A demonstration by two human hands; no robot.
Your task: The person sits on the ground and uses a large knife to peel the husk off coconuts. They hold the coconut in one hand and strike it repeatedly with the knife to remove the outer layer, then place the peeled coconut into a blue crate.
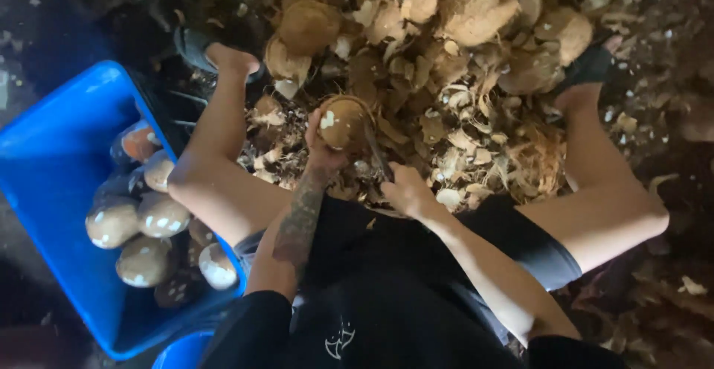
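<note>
The person sits low with knees spread, dark shorts nearest the camera, forearms reaching out between the legs. The right hand (405,189) is clenched around the handle of a knife (376,155), whose dark blade runs up and away from that grip toward the coconut. The left hand (321,149), at the end of a tattooed forearm, is grasping a brown coconut (341,122) from below and behind, holding it up just left of the blade; the nut shows a few pale scraped patches on its shell. Whether the blade touches the shell is hard to tell.

Left of the left grip, beyond the knee, a blue tub (52,161) holds a heap of peeled coconuts (141,228), brownish with white spots. A second blue rim (182,350) shows below it, close to the body.

Under and past both hands the floor (654,64) is covered with husk scraps (461,146), pale and curled. Farther out from the held nut lies a pile of unpeeled coconuts (476,8), rough and tan. The two feet (230,58) rest in dark sandals at either side of that pile.
</note>
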